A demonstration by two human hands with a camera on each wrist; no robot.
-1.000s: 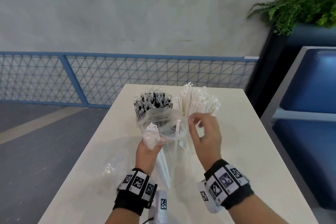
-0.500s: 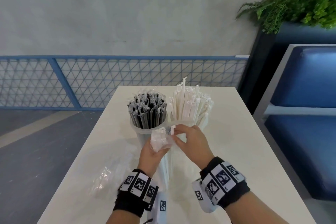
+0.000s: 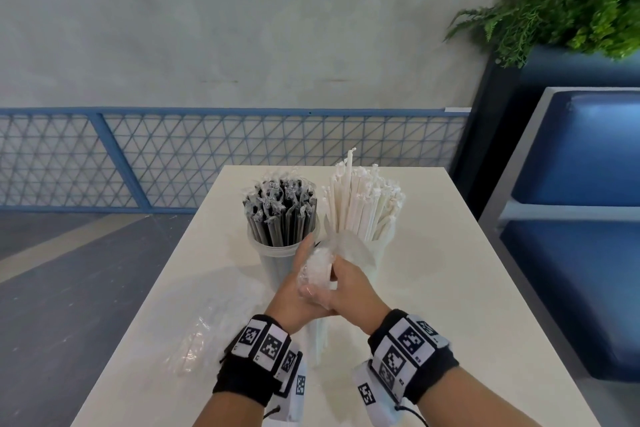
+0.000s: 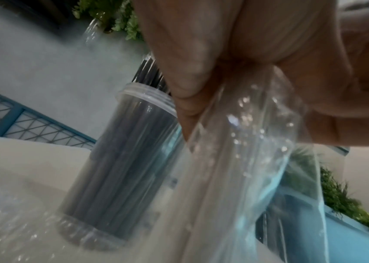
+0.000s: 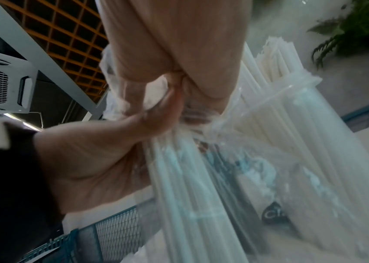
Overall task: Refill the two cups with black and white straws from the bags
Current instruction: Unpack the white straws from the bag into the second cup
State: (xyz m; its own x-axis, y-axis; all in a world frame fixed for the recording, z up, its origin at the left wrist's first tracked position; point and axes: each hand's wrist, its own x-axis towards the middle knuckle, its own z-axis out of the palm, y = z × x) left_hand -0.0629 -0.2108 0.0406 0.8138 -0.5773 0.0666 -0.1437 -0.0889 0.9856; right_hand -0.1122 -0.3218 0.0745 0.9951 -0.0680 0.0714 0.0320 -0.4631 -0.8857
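Near the middle of the white counter (image 3: 433, 288), two clear cups stand side by side. The left cup (image 3: 277, 258) is packed with upright black straws (image 3: 280, 208) in clear wrappers. The right cup (image 3: 381, 253), just beside it, is packed with white straws (image 3: 363, 204) that fan out above its rim.

Just in front of the cups, both hands meet around the gathered top of a clear plastic bag (image 3: 317, 270) that hangs down toward the counter with white straws inside. The left hand (image 3: 294, 291) has its grip curled round the bag's neck, fingers (image 4: 201, 62) bunched over the plastic. The right hand (image 3: 349, 291) presses in from the other side, its grip also pinching the crumpled top of the bag.

Toward the left edge of the counter lies a second clear bag (image 3: 201, 340), flat and crinkled. Both wrists wear black bands with square printed markers.
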